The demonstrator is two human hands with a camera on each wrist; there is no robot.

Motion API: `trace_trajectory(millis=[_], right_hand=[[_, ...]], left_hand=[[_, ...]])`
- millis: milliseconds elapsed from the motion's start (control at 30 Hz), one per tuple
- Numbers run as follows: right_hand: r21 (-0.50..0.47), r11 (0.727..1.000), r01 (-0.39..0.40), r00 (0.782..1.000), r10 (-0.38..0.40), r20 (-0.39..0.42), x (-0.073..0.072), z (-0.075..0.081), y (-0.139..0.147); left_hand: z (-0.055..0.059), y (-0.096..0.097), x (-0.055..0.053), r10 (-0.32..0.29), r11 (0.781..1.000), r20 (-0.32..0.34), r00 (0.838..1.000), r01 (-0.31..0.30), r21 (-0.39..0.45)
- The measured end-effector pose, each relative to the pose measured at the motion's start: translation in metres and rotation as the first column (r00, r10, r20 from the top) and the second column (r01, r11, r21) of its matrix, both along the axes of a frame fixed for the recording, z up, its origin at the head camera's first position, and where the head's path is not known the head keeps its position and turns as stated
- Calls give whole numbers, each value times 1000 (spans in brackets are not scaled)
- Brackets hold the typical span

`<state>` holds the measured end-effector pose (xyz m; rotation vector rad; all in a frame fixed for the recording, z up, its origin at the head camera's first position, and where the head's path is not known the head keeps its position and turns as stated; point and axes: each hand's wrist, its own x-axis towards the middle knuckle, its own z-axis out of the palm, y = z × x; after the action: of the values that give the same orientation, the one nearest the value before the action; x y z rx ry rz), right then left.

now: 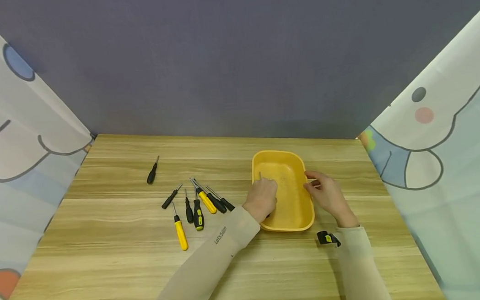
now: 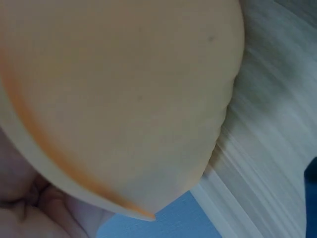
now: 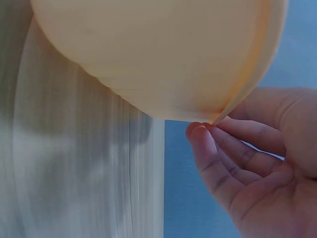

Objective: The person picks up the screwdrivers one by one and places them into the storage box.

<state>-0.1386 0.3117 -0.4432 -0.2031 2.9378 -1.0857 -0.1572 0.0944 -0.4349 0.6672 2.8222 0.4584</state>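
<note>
My left hand (image 1: 262, 197) reaches over the left side of a yellow plastic tray (image 1: 287, 220), its fingers curled round a screwdriver. A thin shaft tip (image 1: 260, 175) shows beyond the knuckles and a bit of dark handle below the hand; the rest of the tool is hidden. At the tray's right side, my right hand (image 1: 327, 195) pinches the rim between thumb and fingers. From the right wrist view, the thumb (image 3: 204, 144) lies right at the rim's edge. The left wrist view shows the tray's outer wall (image 2: 124, 89) over part of the curled left hand.
Left of the tray lie several screwdrivers with black or yellow handles, among them a yellow one (image 1: 181, 234) nearest me and a black one (image 1: 152, 173) farther back. A black piece with a yellow mark (image 1: 328, 238) sits by the right sleeve. A grey panel (image 1: 218, 68) stands behind the table.
</note>
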Motion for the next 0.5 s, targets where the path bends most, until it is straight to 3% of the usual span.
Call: trace_trajectory(millis=[233,500], right_hand=[[7,1000,-4,1000,4,-13,-4,5,-1],[8,1000,-8,1000,8,-6,0,2,-1]], left_hand=[[8,-8,1,-37,994,-56,998,43,105],[29,-35,20,-83,978,-200,976,118,172]])
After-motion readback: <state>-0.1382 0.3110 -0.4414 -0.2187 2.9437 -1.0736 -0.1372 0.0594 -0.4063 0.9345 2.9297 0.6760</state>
